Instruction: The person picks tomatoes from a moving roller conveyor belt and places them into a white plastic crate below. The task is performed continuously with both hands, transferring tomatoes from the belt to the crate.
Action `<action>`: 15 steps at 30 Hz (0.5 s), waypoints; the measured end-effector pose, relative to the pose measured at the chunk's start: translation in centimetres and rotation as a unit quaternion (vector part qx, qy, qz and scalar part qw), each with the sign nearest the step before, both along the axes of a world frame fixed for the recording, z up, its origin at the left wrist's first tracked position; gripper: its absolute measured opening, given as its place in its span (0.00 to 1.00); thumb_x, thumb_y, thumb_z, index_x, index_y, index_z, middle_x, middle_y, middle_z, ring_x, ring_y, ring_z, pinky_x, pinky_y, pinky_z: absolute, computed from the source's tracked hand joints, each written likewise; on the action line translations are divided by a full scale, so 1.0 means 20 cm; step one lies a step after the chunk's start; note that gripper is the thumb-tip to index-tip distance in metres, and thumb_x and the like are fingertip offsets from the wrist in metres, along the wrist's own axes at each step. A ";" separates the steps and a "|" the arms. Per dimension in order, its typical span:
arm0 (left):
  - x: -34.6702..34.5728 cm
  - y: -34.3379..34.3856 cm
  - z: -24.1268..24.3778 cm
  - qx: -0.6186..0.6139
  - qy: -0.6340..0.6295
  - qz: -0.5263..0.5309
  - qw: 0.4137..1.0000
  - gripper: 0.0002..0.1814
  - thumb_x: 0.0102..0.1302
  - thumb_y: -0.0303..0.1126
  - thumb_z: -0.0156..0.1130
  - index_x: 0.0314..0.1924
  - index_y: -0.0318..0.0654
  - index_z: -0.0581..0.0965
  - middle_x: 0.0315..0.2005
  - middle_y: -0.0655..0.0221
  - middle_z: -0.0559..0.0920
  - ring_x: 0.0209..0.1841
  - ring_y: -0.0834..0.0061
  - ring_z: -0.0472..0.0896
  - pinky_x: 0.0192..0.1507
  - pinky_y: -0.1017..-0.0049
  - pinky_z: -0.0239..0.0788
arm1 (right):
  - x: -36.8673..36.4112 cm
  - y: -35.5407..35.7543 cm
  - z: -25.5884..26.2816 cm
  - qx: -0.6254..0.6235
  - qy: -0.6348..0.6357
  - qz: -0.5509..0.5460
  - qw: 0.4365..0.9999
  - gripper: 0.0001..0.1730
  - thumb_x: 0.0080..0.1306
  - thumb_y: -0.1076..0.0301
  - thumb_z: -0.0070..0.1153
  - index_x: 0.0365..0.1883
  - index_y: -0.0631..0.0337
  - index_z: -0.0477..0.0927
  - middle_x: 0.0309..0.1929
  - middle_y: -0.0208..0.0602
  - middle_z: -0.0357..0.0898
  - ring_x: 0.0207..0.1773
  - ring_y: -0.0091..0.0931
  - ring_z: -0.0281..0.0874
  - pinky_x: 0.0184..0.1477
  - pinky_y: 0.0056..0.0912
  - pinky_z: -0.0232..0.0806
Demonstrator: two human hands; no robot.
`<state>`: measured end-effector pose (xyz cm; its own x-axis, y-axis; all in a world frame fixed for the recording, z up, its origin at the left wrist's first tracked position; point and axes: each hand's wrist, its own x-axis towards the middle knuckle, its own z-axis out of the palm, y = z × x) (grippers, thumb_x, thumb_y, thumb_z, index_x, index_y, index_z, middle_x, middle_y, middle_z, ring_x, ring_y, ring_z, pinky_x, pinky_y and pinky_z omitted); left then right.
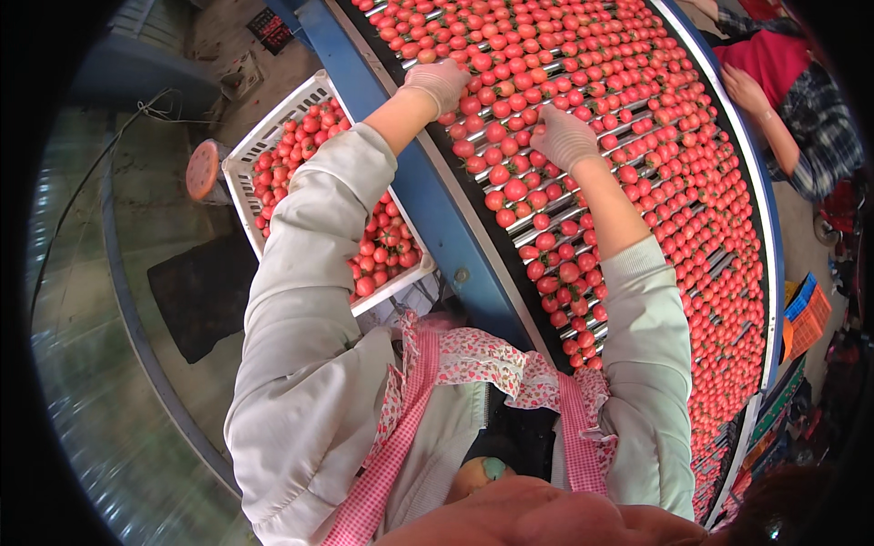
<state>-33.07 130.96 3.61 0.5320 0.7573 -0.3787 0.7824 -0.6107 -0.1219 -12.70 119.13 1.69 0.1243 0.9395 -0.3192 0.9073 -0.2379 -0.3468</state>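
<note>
Many small red tomatoes [580, 263], some with green stems, lie in rows on a conveyor of shiny metal rollers [526, 235]. My left hand [435, 85], in a thin pale glove, is at the conveyor's near edge, its fingertips down among the tomatoes. Farther in over the rollers, my right hand [565, 138] wears a similar glove and has its fingers bent down toward the fruit. Both sets of fingertips are largely hidden, so whether either hand grips a tomato is unclear. Under my left forearm stands a white slotted plastic crate [239, 198] holding red tomatoes [392, 239].
A blue metal side frame [444, 232] separates the crate from the rollers. Across the conveyor is another person in a plaid sleeve [816, 123], one hand [745, 89] by the far rail. Orange and blue crates [809, 314] stand beyond. A dark block-like object [201, 297] lies left.
</note>
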 end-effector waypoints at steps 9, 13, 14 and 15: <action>-0.03 0.17 0.03 0.007 -0.272 0.069 0.960 0.25 0.60 0.38 0.59 0.59 0.53 0.73 0.41 0.63 0.82 0.42 0.60 0.83 0.44 0.64 0.75 | 0.14 0.40 -0.05 0.163 -0.026 0.042 0.985 0.17 0.68 0.64 0.46 0.53 0.49 0.78 0.57 0.38 0.78 0.56 0.39 0.78 0.56 0.42 0.70; 0.18 0.18 -0.04 -0.016 -0.152 -0.003 0.988 0.25 0.61 0.36 0.60 0.60 0.56 0.72 0.49 0.60 0.78 0.50 0.57 0.80 0.47 0.59 0.73 | 0.14 0.56 -0.08 0.016 -0.069 0.110 0.991 0.19 0.68 0.66 0.47 0.56 0.46 0.77 0.55 0.38 0.79 0.57 0.36 0.77 0.56 0.41 0.70; 0.21 0.16 -0.08 0.029 -0.137 -0.050 0.989 0.23 0.63 0.37 0.62 0.59 0.53 0.72 0.46 0.63 0.78 0.45 0.64 0.80 0.40 0.65 0.72 | 0.15 0.57 -0.11 0.028 -0.074 0.118 0.990 0.19 0.66 0.67 0.49 0.55 0.47 0.77 0.52 0.40 0.80 0.55 0.35 0.78 0.55 0.40 0.71; 0.25 0.16 -0.10 0.018 -0.121 -0.048 0.991 0.24 0.64 0.35 0.59 0.61 0.56 0.71 0.47 0.63 0.79 0.45 0.64 0.81 0.41 0.63 0.74 | 0.16 0.57 -0.11 0.042 -0.079 0.127 0.988 0.18 0.65 0.68 0.51 0.54 0.49 0.78 0.49 0.41 0.81 0.53 0.35 0.79 0.54 0.39 0.71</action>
